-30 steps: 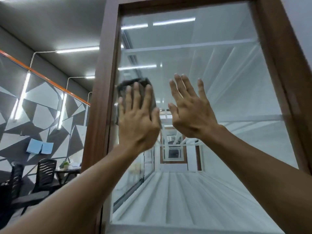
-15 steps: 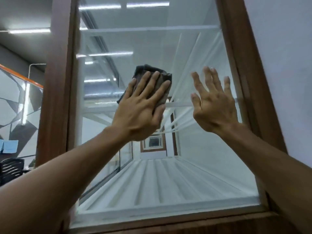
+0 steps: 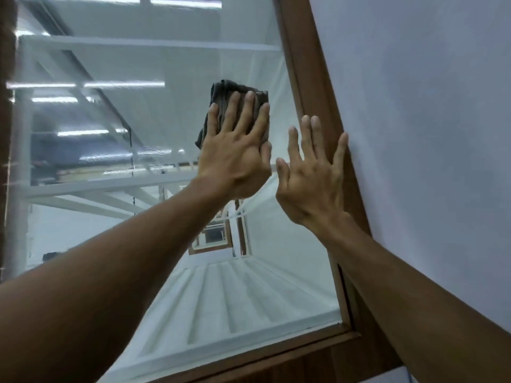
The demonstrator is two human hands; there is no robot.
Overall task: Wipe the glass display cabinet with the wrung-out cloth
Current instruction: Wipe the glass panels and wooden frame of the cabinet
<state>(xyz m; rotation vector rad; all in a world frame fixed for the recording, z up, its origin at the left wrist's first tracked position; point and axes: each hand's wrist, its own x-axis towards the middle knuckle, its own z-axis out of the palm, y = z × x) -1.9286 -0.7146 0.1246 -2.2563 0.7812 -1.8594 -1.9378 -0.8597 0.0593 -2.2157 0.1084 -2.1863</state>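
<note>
The glass display cabinet (image 3: 171,64) fills the view, a large pane in a brown wooden frame (image 3: 309,78). A folded dark grey cloth (image 3: 221,98) lies flat against the glass near the right side of the pane. My left hand (image 3: 237,150) presses on it with fingers spread, covering its lower part. My right hand (image 3: 312,175) is flat and empty, fingers apart, resting on the right frame post and the edge of the glass, just right of my left hand.
A pale wall (image 3: 428,134) runs along the right of the frame. The frame's bottom rail (image 3: 290,355) crosses low in view. White shelves and ribbed flooring show through the glass, along with reflected ceiling lights (image 3: 83,84).
My left hand has slid the cloth to the right across the glass, from the left post toward the right post. My right hand has moved right onto the frame.
</note>
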